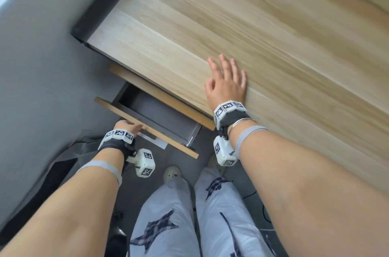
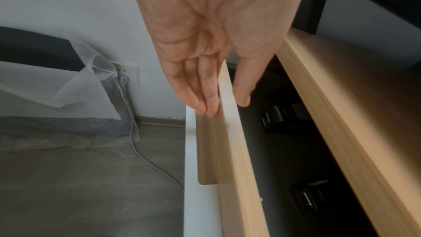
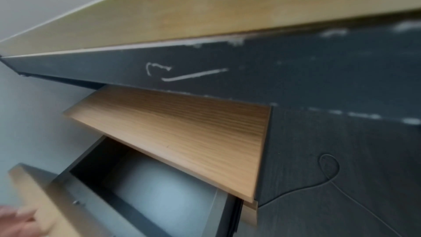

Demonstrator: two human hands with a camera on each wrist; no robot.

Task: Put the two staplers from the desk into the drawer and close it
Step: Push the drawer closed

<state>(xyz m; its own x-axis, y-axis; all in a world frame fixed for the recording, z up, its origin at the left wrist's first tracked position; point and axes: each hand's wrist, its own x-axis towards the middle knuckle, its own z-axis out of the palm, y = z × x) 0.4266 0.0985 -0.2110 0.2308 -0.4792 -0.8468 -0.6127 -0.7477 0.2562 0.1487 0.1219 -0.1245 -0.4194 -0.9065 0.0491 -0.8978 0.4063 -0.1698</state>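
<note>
Nearest, at 6 o'clock in the head view, the person's legs in pale trousers with dark plaid patches (image 1: 168,214) stand on the grey floor (image 1: 145,185), a light shoe (image 1: 172,173) poking out below the drawer. A white cable (image 2: 145,161) runs across the floor to a wall socket (image 2: 127,68) in the left wrist view.

Just beyond, at about 8 o'clock, the left hand (image 1: 126,126) meets the wooden front panel of the drawer (image 1: 147,128), which stands partly pulled out. Its fingers (image 2: 200,89) are straight and pressed together against the outer face of the panel, while the thumb (image 2: 243,86) lies over the top edge on the inner side; nothing is curled tight round it.

Inside the dark drawer, two staplers show only in the left wrist view: one stapler (image 2: 273,118) near the thumb, the second stapler (image 2: 305,195) lower in that picture, apart from the first. A closed wooden drawer front (image 3: 182,132) overhangs the open one, hiding its back part.

Farther, at 1 o'clock, the right hand (image 1: 227,82) rests palm down on the tabletop (image 1: 273,35), fingers spread and straight, holding nothing.
</note>
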